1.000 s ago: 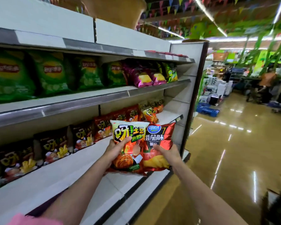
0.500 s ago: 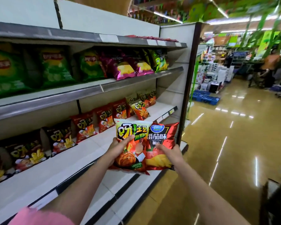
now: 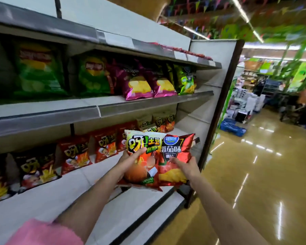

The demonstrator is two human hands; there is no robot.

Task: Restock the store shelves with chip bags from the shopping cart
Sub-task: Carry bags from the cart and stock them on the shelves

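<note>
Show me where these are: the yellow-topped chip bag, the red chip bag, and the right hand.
yellow-topped chip bag (image 3: 143,144): head view, on its printed upper front.
red chip bag (image 3: 175,149): head view, on its front lettering.
right hand (image 3: 185,167): head view, on its back.

Yellow-and-orange bag (image 3: 143,157), shiny red bag (image 3: 177,156) (blue logo), pink sleeve (image 3: 42,232).

The red chip bag (image 3: 177,156) is shiny foil-like film, crinkled; the yellow-topped chip bag (image 3: 143,144) is glossy too. Shelf front rails (image 3: 148,105) look like dull grey metal. The floor (image 3: 254,174) is polished, mirror-glossy. The pink sleeve (image 3: 42,234) is soft cloth.
</note>
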